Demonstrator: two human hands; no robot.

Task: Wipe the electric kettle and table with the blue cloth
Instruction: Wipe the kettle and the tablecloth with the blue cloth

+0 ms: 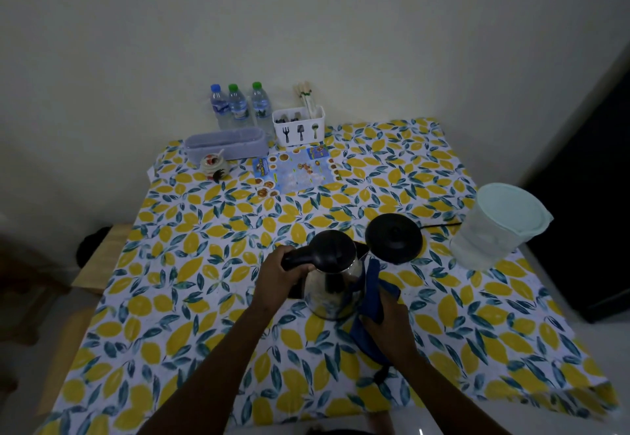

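Kettle-wiping step: the left hand [278, 276] grips the electric kettle [335, 279] handle, the right hand [387, 320] presses the blue cloth [371, 293] against its side; the counter [204, 264] wipe likely follows.

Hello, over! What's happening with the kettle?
Left hand grips kettle handle. Right hand presses blue cloth on its side. Base close behind.
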